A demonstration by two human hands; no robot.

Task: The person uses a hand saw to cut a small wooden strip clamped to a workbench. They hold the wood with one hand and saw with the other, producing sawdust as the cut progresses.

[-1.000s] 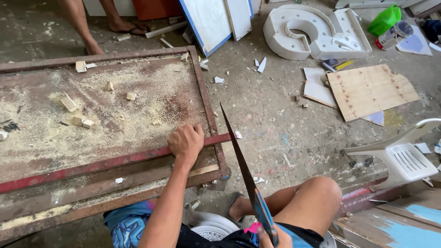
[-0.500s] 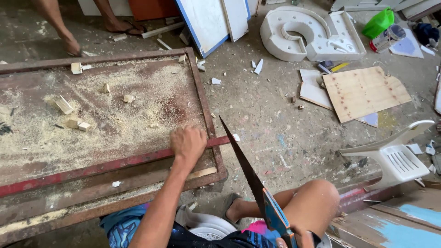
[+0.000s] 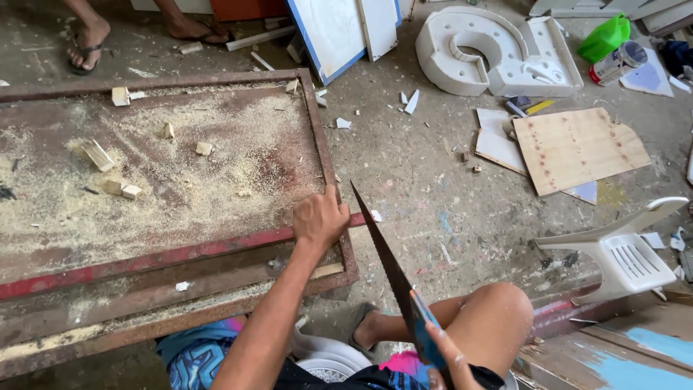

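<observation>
Filling the left half of the frame, a low rusty metal table with a raised rim carries a wide spread of sawdust and several small wood offcuts, which suggests a good deal of cutting is already done here. Across its near edge lies a long red-painted strip, running from the lower left toward the centre; no saw cut shows in it at its right end, so the cut on this piece looks not yet begun. The left hand is clamped down over that strip's right end, fingers curled over it, pinning it to the table. A handsaw slants from lower centre up toward that hand, its dark blade tip just beside the strip but seemingly not biting into it. The right hand, at the bottom edge, grips the saw's blue handle, though only partly in view. Around them, in the upper right, lie a plywood sheet and a white foam block on the concrete floor.
</observation>
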